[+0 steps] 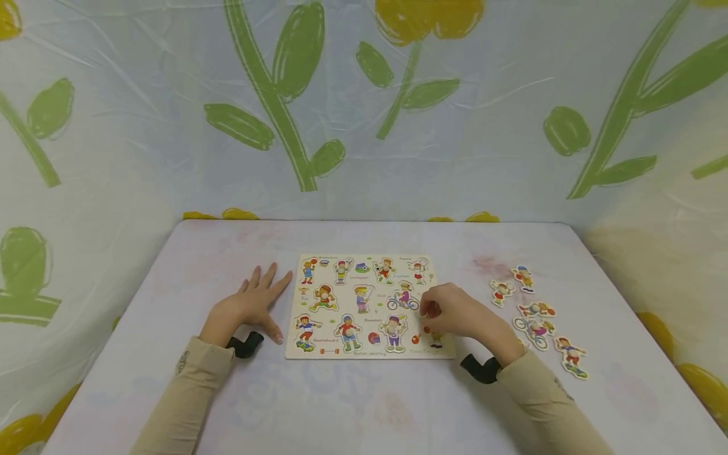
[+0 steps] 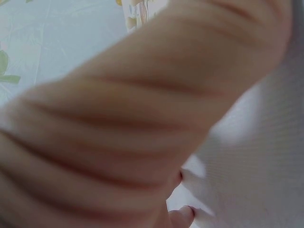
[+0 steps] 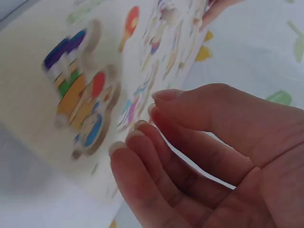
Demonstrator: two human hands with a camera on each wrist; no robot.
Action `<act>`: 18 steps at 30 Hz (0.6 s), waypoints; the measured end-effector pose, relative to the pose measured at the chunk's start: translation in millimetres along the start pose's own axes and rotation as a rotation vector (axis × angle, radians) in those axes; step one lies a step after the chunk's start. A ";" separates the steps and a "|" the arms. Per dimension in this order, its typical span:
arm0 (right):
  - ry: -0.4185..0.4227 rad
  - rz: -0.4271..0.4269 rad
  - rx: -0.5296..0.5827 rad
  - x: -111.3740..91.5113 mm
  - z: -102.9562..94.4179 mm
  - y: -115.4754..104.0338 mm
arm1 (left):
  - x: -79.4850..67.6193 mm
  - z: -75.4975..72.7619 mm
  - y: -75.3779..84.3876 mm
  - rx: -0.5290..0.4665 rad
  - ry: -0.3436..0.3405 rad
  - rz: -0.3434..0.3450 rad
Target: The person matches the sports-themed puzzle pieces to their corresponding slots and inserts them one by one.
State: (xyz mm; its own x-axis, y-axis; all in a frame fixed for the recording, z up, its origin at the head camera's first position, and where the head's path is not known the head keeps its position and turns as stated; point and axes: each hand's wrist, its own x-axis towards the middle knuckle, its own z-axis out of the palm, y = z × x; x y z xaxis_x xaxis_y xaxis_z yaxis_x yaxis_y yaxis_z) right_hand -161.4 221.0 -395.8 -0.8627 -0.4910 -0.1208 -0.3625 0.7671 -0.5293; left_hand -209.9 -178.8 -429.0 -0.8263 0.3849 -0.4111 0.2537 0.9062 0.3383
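A pale puzzle board point(image 1: 294, 309) with colourful sports figures lies flat on the table. Beside its left edge, my left hand point(image 1: 250, 306) rests with fingers spread and thumb out, holding nothing. My right hand point(image 1: 455, 309) is over the board's right side, fingers bent and thumb apart from the other fingertips point(image 3: 118, 147), the gap between them bare. Close to those fingers is a table tennis figure point(image 3: 80, 95) in orange and a blue cap, within an outlined shape. The cyclist figure point(image 1: 402, 298) is just left of the right hand. In the left wrist view, skin fills most of the picture.
Several loose figure pieces lie right of the board, among them a blue-capped player point(image 1: 523, 279), a cyclist point(image 1: 534, 332) and a skateboarder point(image 1: 570, 357). A flower-printed cloth point(image 1: 455, 145) hangs behind the table point(image 1: 341, 411). Black wrist mounts point(image 1: 480, 370) sit under both wrists.
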 end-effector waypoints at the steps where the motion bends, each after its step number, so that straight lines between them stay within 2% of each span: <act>1: 0.007 0.002 0.000 -1.1 -1.0 2.9 | 0.2 0.2 -0.3 0.002 0.000 -0.001; 8: 0.052 0.057 -0.017 -10.0 -7.7 24.3 | 1.2 1.1 -1.1 -0.004 -0.004 -0.007; 18: 0.107 0.074 -0.062 -32.0 -21.8 49.4 | 0.5 -0.1 -0.9 0.002 -0.006 -0.003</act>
State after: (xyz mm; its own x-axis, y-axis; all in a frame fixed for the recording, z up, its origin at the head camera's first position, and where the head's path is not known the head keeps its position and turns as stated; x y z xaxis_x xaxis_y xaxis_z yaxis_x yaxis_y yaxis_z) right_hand -159.5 283.6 -399.7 -0.9195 -0.3877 -0.0654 -0.3146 0.8253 -0.4689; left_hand -210.6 -179.4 -429.4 -0.8243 0.3828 -0.4171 0.2522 0.9079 0.3349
